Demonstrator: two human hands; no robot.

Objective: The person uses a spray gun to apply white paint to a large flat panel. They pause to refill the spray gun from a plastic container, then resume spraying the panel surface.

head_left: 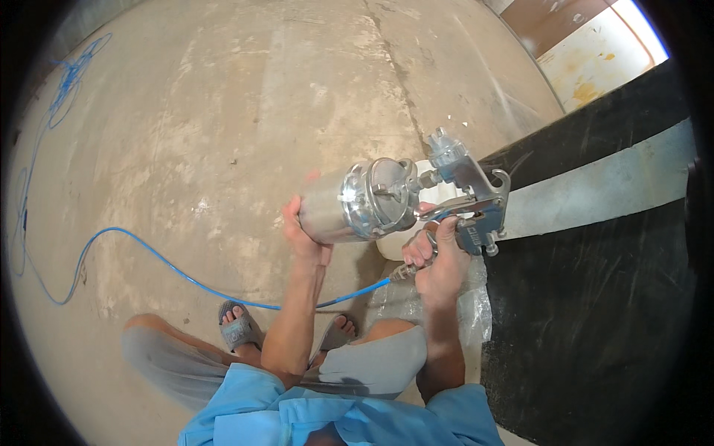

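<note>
A metal paint spray gun [476, 201] with a silvery cup [327, 211] is held between both hands, lying on its side in the air. My left hand [303, 234] is closed round the base of the cup. Around the gun's handle, my right hand [440, 262] is wrapped, its thumb up against the gun body. Wire clamps and a lid ring [358, 199] sit at the cup's mouth, facing the gun. From a fitting below the right hand, a blue air hose [349, 295] runs off to the left.
The hose snakes over the concrete floor [223, 134] to a tangled blue coil [71, 74] at the far left. Behind the gun stands a whitish container [394, 245], partly hidden, near clear plastic sheeting [476, 297]. A black panel with a grey band [595, 192] fills the right side.
</note>
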